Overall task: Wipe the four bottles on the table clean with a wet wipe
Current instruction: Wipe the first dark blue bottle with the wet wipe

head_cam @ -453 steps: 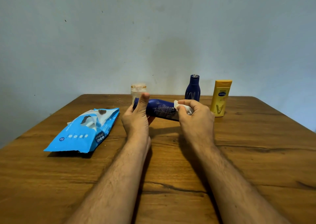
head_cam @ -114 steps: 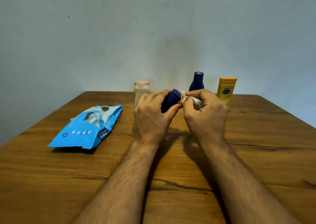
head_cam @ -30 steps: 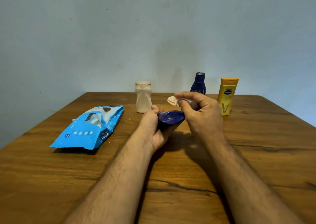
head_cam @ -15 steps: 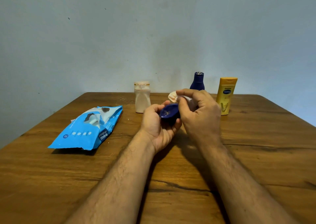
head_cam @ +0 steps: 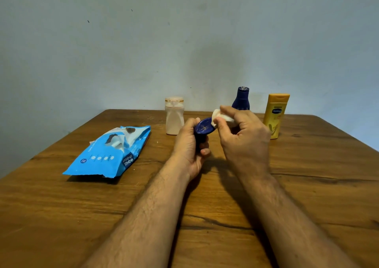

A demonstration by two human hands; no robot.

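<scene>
Wooden table (head_cam: 307, 185) stretches under two bare forearms. At centre, the left hand (head_cam: 189, 146) grips a dark blue bottle (head_cam: 203, 129), its flat end tipped toward the camera. The right hand (head_cam: 244, 136) pinches a crumpled white wet wipe (head_cam: 218, 116) against that end's upper edge. Beyond the hands, near the table's far edge, stand a pale bottle (head_cam: 174, 116), a second blue bottle (head_cam: 242, 98) and a yellow bottle (head_cam: 274, 116). Left of the left hand lies a blue wipes pack (head_cam: 108, 155), bare wood between them.
</scene>
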